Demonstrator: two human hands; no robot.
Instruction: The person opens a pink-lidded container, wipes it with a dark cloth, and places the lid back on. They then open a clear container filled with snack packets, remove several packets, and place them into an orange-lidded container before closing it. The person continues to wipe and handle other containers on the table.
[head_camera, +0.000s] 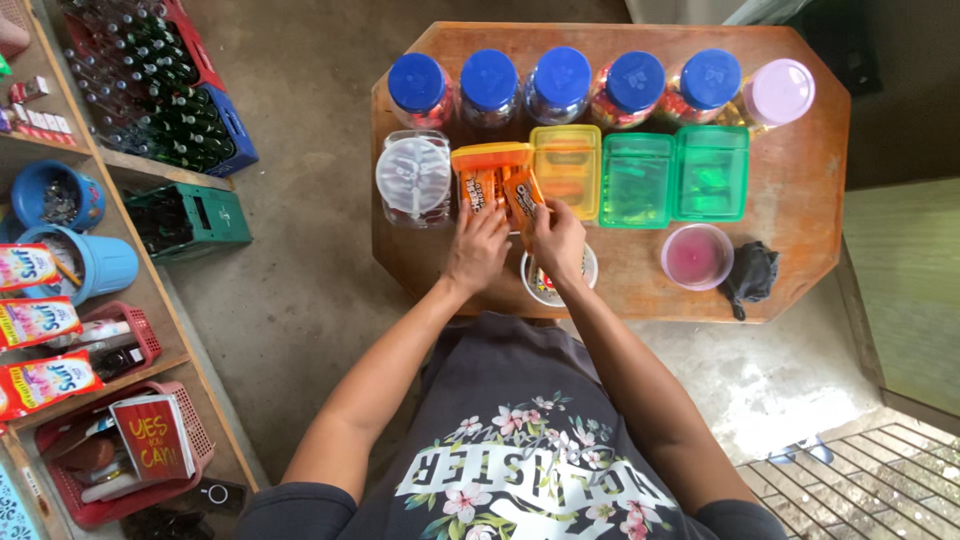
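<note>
My left hand (477, 247) and my right hand (558, 238) reach over a wooden table (800, 200). Each hand grips an orange snack packet: the left packet (480, 188) and the right packet (523, 190) stand in an orange box (490, 156) with its lid off. A small white round container (545, 290) sits under my right wrist, partly hidden.
Several blue-lidded jars (560, 80) and a lilac-lidded jar (778, 92) line the table's far edge. A clear round tub (414, 178), yellow box (566, 168), two green boxes (676, 178), pink cup (696, 256) and black cloth (752, 272) lie around. Bottle crates (160, 90) and shelves (130, 300) stand left.
</note>
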